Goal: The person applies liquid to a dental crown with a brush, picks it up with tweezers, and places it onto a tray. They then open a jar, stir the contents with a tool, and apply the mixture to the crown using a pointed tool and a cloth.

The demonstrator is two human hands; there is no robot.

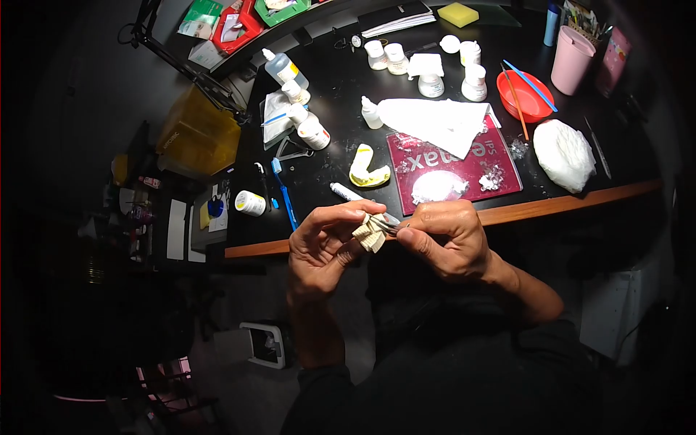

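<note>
In front of the table edge, my left hand (322, 250) pinches a small cream dental model piece (370, 233) with ridged sides. Close beside it, my right hand (449, 239) is closed on a slim metal tool (389, 224), perhaps tweezers, whose tip meets the model piece; the contact itself is too small to make out. Behind my left fingers a white tube (346, 192) lies partly hidden. Just beyond sits a yellow-and-white horseshoe-shaped dental model (367, 168).
A maroon board (500, 168) holds white powder and a white cloth (442, 119). To its right are a crumpled white bundle (564, 156) and a red bowl (523, 105) with brushes across it. Several bottles and jars stand behind; a blue toothbrush (285, 196) lies left.
</note>
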